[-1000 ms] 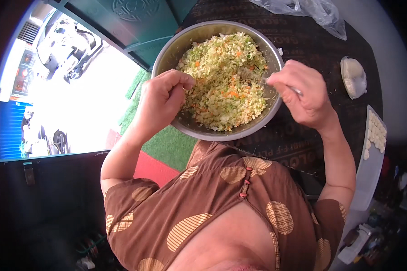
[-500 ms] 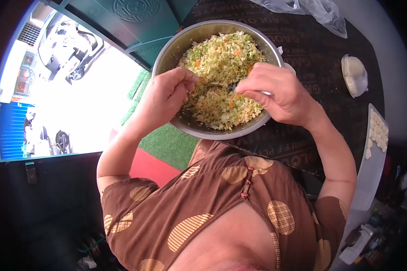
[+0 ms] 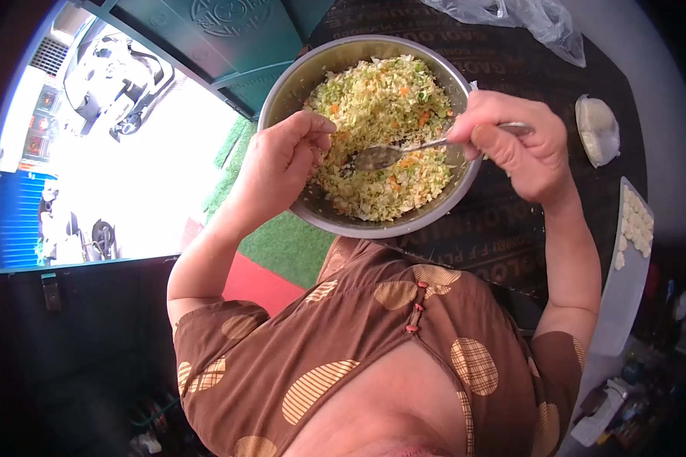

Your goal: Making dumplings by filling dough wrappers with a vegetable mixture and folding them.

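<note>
A wide metal bowl (image 3: pixel 392 228) sits on the dark printed board (image 3: pixel 503 198), with finely chopped green, pale and orange vegetables (image 3: pixel 377 99) heaped inside. My right hand (image 3: pixel 522 145) grips the handle of a metal spoon (image 3: pixel 381 157) over the bowl's right rim. The spoon's head rests at the hollow in the middle of the mix. Over the left rim, my left hand (image 3: pixel 286 156) is closed, fingers curled together beside the vegetables. What it holds, if anything, is hidden.
To the right lie a white lump in clear plastic (image 3: pixel 598 131) and a pale tray (image 3: pixel 617 305) with several small dough pieces (image 3: pixel 637 221). A crumpled plastic bag (image 3: pixel 545 27) is at the back. Green panels (image 3: pixel 244 46) border an opening on the left.
My right hand has moved right and drawn back from the bowl's middle, exposing more of the spoon. My left hand has stayed nearly in place.
</note>
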A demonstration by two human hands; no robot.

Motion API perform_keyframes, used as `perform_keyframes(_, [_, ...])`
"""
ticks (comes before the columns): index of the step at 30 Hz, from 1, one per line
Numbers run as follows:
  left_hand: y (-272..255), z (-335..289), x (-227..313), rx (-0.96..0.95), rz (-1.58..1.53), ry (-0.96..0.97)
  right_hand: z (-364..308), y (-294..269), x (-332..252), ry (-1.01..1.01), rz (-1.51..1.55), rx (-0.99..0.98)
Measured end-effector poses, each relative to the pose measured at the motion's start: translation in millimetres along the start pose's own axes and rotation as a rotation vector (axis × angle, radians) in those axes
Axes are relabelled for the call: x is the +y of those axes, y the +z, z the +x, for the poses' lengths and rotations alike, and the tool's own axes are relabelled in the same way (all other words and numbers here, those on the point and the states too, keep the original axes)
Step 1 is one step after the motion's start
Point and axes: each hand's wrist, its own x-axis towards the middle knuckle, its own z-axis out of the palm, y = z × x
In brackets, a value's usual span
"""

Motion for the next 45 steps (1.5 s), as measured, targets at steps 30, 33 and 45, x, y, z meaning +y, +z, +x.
perform_keyframes(30, [-3.8, 0.2, 5.6, -0.085, 0.069, -0.033, -24.5, -13.1, -14.0, 0.045, -0.356, 0.164])
perform_keyframes(33, [-1.7, 0.2, 4.7, -0.085, 0.08, -0.025, -21.4, -3.7, -22.6, 0.079, -0.382, 0.196])
perform_keyframes(45, [2.2, -2.2, 6.0, -0.007, 0.06, -0.003, -3.1, 31.5, -22.0, 0.16, -0.242, 0.368])
